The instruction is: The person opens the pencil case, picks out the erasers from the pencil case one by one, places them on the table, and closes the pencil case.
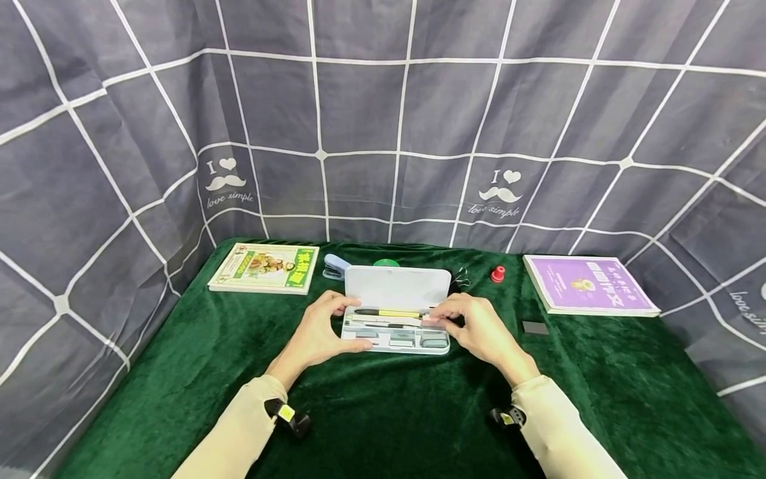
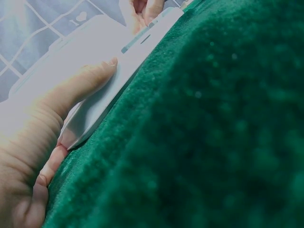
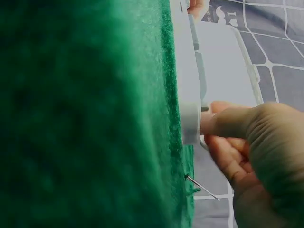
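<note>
An open white pencil case lies on the green cloth, its lid raised at the back. Inside are a yellow-and-black pen, other slim writing tools and, in the front compartments, small grey-green pieces. My left hand holds the case's left end, thumb on the front rim and fingers behind; the left wrist view shows the thumb pressing on the case wall. My right hand reaches over the right end, thumb and fingers bent around a small pinkish block in the rear compartment. Its fingers partly cover the block.
Behind the case are a blue stapler, a green round object and black clips. A red piece and dark flat block lie right. Books stand at the left and right.
</note>
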`<state>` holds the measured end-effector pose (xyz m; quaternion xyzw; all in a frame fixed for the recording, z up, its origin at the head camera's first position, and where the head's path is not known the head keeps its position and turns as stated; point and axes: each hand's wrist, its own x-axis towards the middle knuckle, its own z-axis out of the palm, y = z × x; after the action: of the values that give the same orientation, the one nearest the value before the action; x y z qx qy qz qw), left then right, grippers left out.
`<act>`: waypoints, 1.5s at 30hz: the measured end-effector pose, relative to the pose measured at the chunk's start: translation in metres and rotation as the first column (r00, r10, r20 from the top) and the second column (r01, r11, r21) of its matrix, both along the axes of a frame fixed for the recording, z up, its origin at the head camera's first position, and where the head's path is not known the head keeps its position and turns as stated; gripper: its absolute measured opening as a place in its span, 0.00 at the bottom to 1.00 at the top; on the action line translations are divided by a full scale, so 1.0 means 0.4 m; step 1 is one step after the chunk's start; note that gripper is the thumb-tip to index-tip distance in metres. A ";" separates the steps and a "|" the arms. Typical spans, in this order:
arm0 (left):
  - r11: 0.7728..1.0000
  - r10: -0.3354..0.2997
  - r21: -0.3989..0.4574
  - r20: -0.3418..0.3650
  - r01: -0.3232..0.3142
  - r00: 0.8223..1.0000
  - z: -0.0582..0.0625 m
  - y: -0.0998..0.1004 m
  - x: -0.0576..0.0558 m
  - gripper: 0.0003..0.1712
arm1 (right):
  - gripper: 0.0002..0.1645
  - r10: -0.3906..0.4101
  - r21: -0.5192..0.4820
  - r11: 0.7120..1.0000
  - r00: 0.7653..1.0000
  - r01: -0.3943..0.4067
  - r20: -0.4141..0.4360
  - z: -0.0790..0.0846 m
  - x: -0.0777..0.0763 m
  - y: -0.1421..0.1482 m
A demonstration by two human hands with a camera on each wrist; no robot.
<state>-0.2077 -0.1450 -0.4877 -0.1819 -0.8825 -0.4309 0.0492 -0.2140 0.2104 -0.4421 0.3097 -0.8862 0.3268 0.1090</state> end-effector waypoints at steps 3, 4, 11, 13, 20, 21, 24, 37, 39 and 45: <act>1.000 0.003 0.002 0.008 -0.003 1.000 0.002 -0.002 0.004 0.46 | 0.19 -0.015 -0.029 0.999 0.999 0.014 -0.035 0.022 0.009 0.017; 1.000 0.002 0.001 0.007 -0.002 1.000 0.002 -0.003 0.005 0.46 | 0.19 -0.022 -0.033 0.999 0.998 0.020 -0.055 0.032 0.012 0.028; 1.000 0.010 -0.002 -0.001 -0.010 1.000 0.002 -0.013 0.010 0.45 | 0.27 -0.122 -0.038 0.992 0.983 0.118 -0.140 0.100 0.049 0.171; 1.000 0.011 -0.009 -0.004 -0.011 1.000 0.001 -0.016 0.010 0.46 | 0.28 -0.163 -0.031 0.987 0.977 0.160 -0.138 0.099 0.066 0.224; 1.000 0.011 -0.008 0.002 -0.011 1.000 0.001 -0.016 0.006 0.46 | 0.28 -0.256 0.050 0.964 0.961 0.262 -0.105 0.034 0.126 0.361; 1.000 0.010 -0.006 0.003 -0.010 1.000 0.001 -0.015 0.005 0.46 | 0.27 -0.263 0.064 0.961 0.960 0.270 -0.097 0.023 0.133 0.372; 1.000 0.005 -0.007 0.009 -0.004 1.000 0.002 -0.011 0.003 0.46 | 0.27 -0.253 0.089 0.962 0.965 0.258 -0.067 -0.007 0.150 0.399; 1.000 0.005 -0.009 0.014 -0.005 1.000 0.002 -0.002 0.001 0.46 | 0.25 -0.157 0.019 0.988 0.984 0.156 0.089 -0.041 0.164 0.430; 1.000 0.007 -0.009 0.014 -0.007 1.000 0.001 -0.004 0.001 0.46 | 0.27 -0.138 0.027 0.990 0.989 0.136 0.062 -0.042 0.164 0.430; 1.000 -0.003 0.005 0.017 0.002 1.000 -0.001 0.000 0.000 0.46 | 0.26 -0.130 0.066 0.989 0.991 0.129 0.023 -0.034 0.157 0.429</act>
<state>-0.2077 -0.1450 -0.4880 -0.1792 -0.8816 -0.4347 0.0415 -0.1511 0.3820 -0.4558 0.2503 -0.9160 0.2944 0.1079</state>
